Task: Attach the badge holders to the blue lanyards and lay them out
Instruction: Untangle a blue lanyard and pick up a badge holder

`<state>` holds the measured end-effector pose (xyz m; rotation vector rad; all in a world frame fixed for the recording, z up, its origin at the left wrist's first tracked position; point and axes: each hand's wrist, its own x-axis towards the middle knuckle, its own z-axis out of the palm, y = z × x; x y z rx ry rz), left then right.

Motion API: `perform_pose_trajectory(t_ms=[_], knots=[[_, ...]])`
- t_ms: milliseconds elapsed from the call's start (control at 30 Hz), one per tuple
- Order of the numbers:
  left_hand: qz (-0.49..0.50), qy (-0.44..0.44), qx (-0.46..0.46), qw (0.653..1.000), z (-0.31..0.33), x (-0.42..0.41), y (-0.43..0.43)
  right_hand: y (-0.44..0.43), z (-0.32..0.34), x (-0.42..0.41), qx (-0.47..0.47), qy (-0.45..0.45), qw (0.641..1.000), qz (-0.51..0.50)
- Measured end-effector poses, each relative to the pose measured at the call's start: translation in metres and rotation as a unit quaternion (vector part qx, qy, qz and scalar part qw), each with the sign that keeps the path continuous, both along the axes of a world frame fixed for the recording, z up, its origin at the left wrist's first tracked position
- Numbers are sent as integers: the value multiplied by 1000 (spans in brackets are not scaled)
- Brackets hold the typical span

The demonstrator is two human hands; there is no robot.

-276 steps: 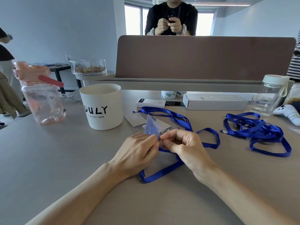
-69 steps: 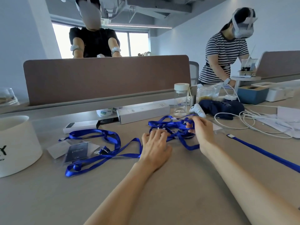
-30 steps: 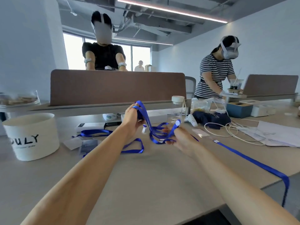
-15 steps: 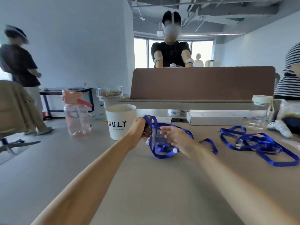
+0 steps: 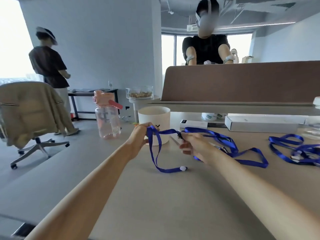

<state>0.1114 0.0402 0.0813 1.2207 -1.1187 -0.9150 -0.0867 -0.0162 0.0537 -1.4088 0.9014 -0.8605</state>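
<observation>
Looked to be at the start of a fresh attachment, with one blue woven lanyard (image 5: 168, 131) drawn out and not yet fitted with a holder. Gripped a fold of the strap in the clenched left hand (image 5: 138, 135), raised above the grey tabletop (image 5: 173, 205) just in front of the white cylindrical cup (image 5: 155, 115) near the far edge. Pinched the same strap between thumb and forefinger of the right hand (image 5: 195, 147), right beside the small black clip (image 5: 179, 135), with the other fingers loosely curled below. Ran nearly taut from one grip to the other, then drooped from the left-hand grip in a long loop down to the tabletop, ending at a small white bead (image 5: 183, 168) between the two forearms. Could not make out any clear badge holder with certainty. Noted what seemed a second blue lanyard (image 5: 251, 163) flat on the tabletop, behind and past the right wrist towards the right edge, and at that edge itself a tangled heap of more blue lanyards (image 5: 301, 151). Called next, on this reading, for freeing the clip end, opening the clip and hooking it through a holder's slot: fine fingertip work, best done with the strap steadied in the left hand and clear of the second lanyard to avoid tangling.
</observation>
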Motion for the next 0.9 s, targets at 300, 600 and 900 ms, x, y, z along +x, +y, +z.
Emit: perform_pose_trajectory(t_ms=[300, 600, 900], knots=[[64, -303, -42, 950, -23, -23, -12, 5, 13, -30, -125, 30, 989, -71], [-73, -392, -32, 916, -38, -67, -24, 13, -1, -62, -207, 90, 969, -100], [-112, -433, -49, 893, -52, -87, -17, 20, -34, -86, -319, 201, 922, -91]])
